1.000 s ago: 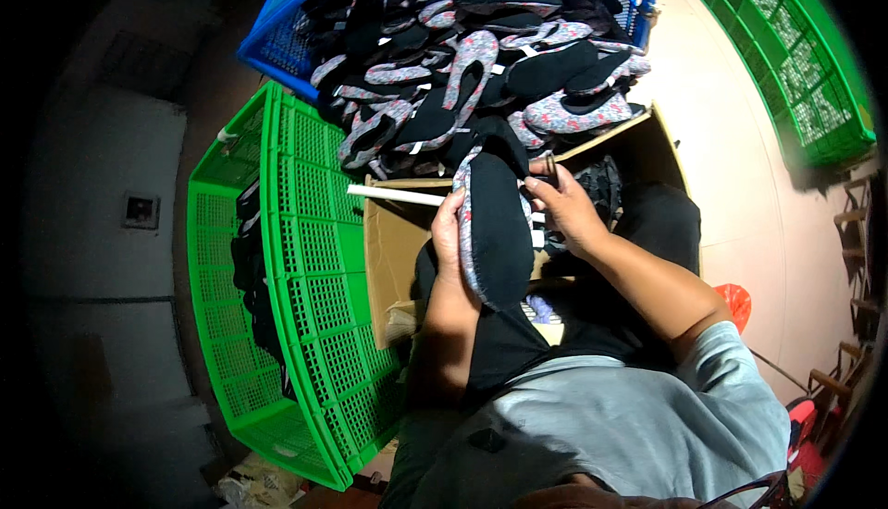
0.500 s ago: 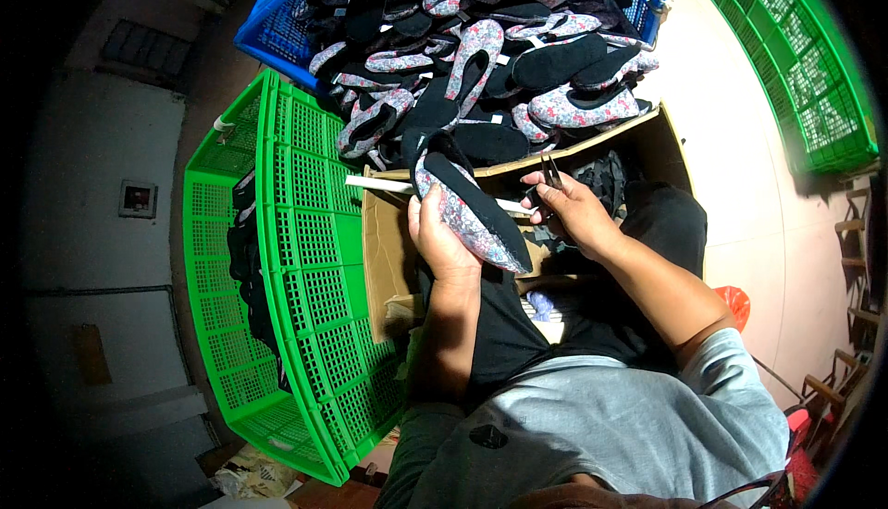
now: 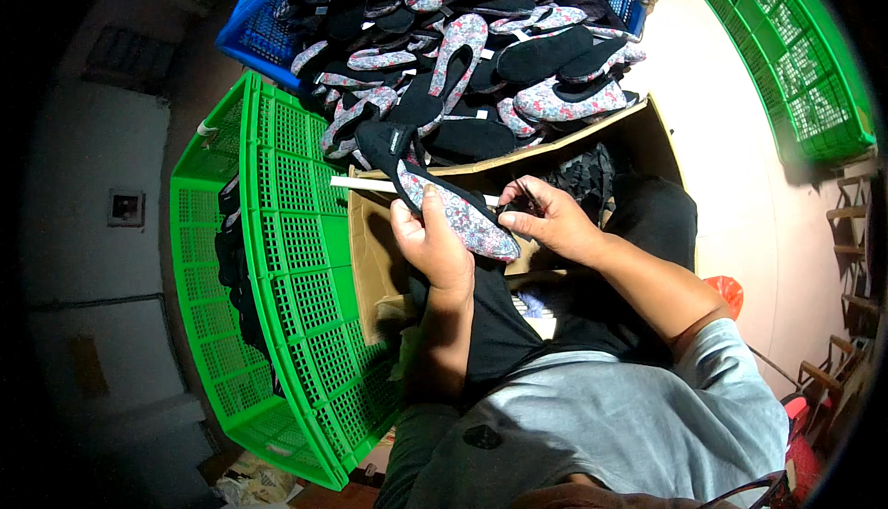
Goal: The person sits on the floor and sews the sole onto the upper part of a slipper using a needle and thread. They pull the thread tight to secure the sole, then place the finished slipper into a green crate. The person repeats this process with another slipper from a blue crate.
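My left hand is closed round a floral slipper with a black lining, its thumb lying on the printed side. The slipper slants from upper left to lower right, and a small label shows inside its heel end. My right hand is closed on a small dark pair of snips, close to the slipper's right side. The fingers hide most of the snips. Both hands are above an open cardboard box. Beyond it rises a heap of similar floral and black slippers.
A blue crate stands behind the heap. At my left is a green crate with dark items inside; another green crate stands far right. A white strip crosses the box edge. Black scraps lie in the box.
The slipper has been turned in my left hand, so more of its printed side and the inner label show. My right hand has moved left, bringing the snips closer to the slipper.
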Available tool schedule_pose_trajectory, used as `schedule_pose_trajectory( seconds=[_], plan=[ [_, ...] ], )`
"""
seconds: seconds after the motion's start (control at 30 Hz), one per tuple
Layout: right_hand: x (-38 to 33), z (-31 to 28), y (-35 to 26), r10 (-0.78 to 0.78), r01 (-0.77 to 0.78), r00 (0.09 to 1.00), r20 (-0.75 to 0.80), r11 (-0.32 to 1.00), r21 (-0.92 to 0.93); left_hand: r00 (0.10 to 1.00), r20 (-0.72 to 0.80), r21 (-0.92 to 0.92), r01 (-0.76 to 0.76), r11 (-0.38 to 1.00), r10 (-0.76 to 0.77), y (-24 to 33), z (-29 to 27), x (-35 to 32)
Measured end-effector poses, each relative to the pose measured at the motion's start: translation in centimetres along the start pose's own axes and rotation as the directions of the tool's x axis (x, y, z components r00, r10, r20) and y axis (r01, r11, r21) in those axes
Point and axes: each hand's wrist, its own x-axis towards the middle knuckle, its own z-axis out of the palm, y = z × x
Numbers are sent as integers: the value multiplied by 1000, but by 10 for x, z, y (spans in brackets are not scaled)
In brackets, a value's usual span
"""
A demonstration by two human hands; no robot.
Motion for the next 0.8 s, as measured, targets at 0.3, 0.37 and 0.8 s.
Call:
schedule_pose_trajectory(
  seconds=[0.3,0.37,0.8],
  plan=[
    [3,6,13,-127,127,992,1,986,-107,995,94,208,-60,976,41,-15,-10,0],
    [4,3,15,-112,112,994,1,992,-54,996,82,191,-36,981,20,-15,-11,1],
    [6,-2,13,38,-31,999,-36,986,163,998,3,-3,66,998,-66,-9,-19,15]
  ],
)
